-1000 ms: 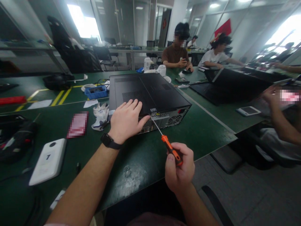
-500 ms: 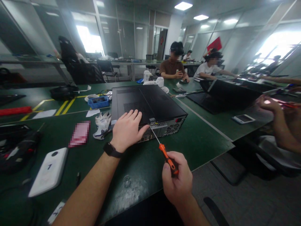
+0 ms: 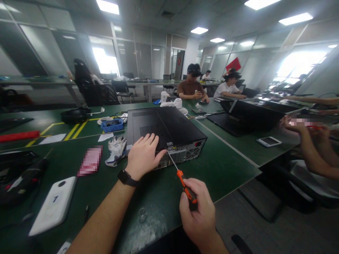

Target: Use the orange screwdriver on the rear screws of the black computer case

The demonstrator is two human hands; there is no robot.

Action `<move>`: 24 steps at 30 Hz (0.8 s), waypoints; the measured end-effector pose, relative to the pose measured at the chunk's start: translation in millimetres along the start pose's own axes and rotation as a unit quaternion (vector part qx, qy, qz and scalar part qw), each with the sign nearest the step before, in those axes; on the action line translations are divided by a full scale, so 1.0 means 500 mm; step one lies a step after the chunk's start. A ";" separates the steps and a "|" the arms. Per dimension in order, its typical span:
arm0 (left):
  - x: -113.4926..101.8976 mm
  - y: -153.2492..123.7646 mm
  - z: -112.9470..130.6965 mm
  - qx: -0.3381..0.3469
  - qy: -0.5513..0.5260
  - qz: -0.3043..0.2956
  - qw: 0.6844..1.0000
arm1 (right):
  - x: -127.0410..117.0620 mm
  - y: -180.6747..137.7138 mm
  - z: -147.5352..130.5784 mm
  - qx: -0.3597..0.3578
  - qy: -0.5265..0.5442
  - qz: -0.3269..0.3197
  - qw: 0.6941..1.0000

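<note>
A black desktop computer case (image 3: 169,127) lies on its side on the green table (image 3: 227,165), its rear panel facing me. My left hand (image 3: 143,155), with a dark watch on the wrist, rests flat on the case's near edge, fingers spread. My right hand (image 3: 197,211) is closed around the orange-and-black handle of a screwdriver (image 3: 182,180). The screwdriver's thin shaft slants up to the top edge of the rear panel, right beside my left thumb.
White gloves (image 3: 116,150), a blue parts tray (image 3: 112,124), a pink blurred item (image 3: 90,161) and a white device (image 3: 51,206) lie to the left. A phone (image 3: 268,141) and another dark case (image 3: 251,116) are on the right. Another person's arm (image 3: 304,144) reaches in; people sit at the far end.
The camera has tilted upward, so the case and both hands sit lower in view. My left hand stays on the case and the screwdriver tip stays at the rear panel.
</note>
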State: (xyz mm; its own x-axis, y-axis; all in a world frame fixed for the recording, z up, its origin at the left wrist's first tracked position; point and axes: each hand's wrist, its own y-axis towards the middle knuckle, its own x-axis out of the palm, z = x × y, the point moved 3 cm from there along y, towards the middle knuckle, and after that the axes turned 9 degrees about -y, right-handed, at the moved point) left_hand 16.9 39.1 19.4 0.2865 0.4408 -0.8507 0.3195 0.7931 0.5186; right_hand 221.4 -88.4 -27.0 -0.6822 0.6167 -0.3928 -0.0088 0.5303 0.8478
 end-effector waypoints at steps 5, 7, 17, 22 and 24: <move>0.007 0.001 -0.002 -0.005 0.004 -0.006 1.000 | 0.000 -0.002 -0.001 -0.003 -0.007 -0.002 1.000; 0.008 0.001 -0.003 -0.005 0.005 -0.004 1.000 | -0.001 -0.003 -0.001 -0.002 -0.010 -0.006 1.000; 0.006 0.000 -0.001 0.000 0.013 0.003 1.000 | 0.005 -0.008 0.009 0.036 -0.016 -0.020 0.999; 0.007 0.000 0.000 0.003 0.009 0.007 1.000 | 0.017 -0.025 0.027 0.094 -0.019 -0.026 0.995; 0.007 0.000 0.000 0.003 0.008 0.005 1.000 | 0.018 -0.029 0.029 0.112 -0.013 -0.031 0.993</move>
State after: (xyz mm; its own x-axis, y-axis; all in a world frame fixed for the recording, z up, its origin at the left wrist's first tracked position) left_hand 17.9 40.6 16.2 0.2741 0.4550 -0.8472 0.3218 0.7868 0.5267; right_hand 225.8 -82.3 -48.0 -0.6665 0.5923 -0.4527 0.1155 0.6819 0.7222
